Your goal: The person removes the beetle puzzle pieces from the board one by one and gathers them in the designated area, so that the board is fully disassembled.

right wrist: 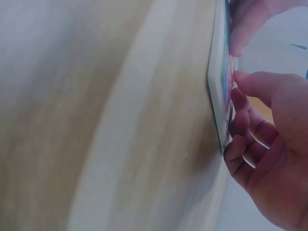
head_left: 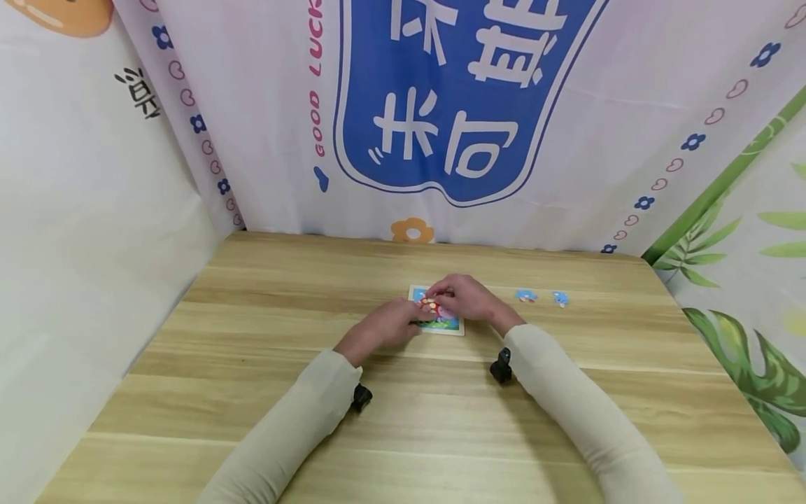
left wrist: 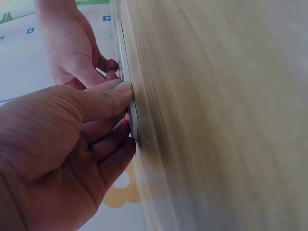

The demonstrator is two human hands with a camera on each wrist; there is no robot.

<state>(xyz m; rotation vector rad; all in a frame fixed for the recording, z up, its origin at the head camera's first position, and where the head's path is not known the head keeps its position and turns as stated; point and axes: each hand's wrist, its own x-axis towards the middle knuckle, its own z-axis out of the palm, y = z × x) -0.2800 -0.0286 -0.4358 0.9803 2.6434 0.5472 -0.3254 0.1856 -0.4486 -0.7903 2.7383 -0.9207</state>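
A small jigsaw puzzle board (head_left: 446, 332) with a pale rim and a colourful picture lies flat on the table. My left hand (head_left: 389, 323) reaches over its left side, the thumb (left wrist: 122, 91) touching the picture and the other fingers loosely bent at the edge. From the right, my right hand (head_left: 471, 297) bends over the upper part. Its thumb (right wrist: 250, 83) and forefinger pinch at a red puzzle piece (head_left: 431, 305) on the board. The fingers partly cover the picture, and the piece's edges are hidden.
Two loose blue puzzle pieces, a nearer piece (head_left: 526, 296) and a farther piece (head_left: 560, 299), lie right of the board. The wooden table (head_left: 434, 427) meets a printed curtain (head_left: 277, 175) at its back edge. Each wrist carries a small black camera.
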